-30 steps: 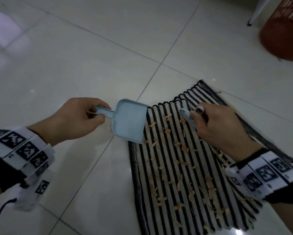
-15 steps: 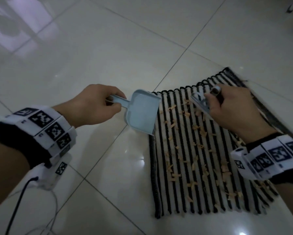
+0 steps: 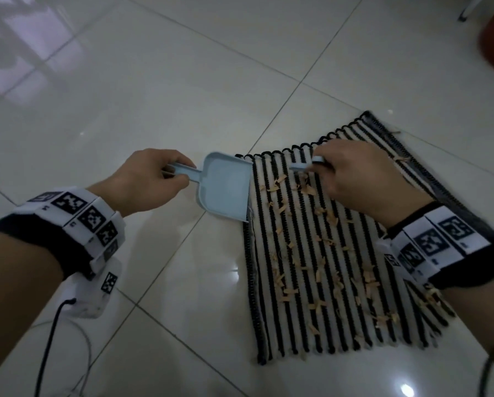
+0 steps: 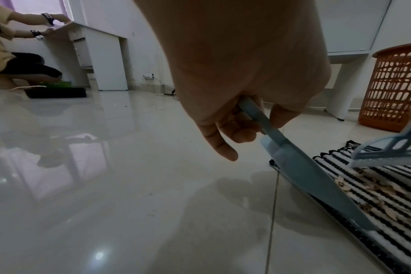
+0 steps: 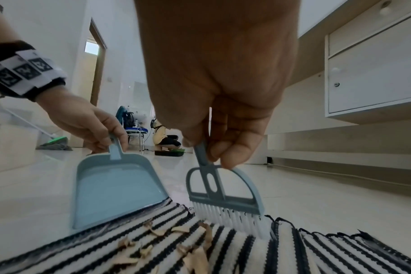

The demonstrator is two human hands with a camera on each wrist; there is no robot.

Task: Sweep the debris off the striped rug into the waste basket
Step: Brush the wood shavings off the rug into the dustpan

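L hand (image 3: 149, 181) grips the dustpan (image 3: 225, 187) handle, lip at the striped rug's (image 3: 311, 282) edge. R hand (image 3: 360, 179) fingers clamp the hand brush (image 5: 225, 200), bristles on rug's far end. Debris (image 3: 305, 262), light flaky scraps, is scattered across rug; likely flicks away easily, so short strokes. Orange waste basket (image 4: 396, 89) stands well apart.

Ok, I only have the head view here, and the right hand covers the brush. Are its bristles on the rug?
Observer: Yes. The right wrist view shows the brush with its white bristles pressed on the striped rug at its far edge, beside the debris.
Operator: Is the dustpan lying flat?
Observer: No. In the left wrist view the dustpan is tilted, lip down at the rug's edge, handle raised in the left hand.
Operator: And the basket?
Observer: The orange waste basket stands on the floor beyond the rug.
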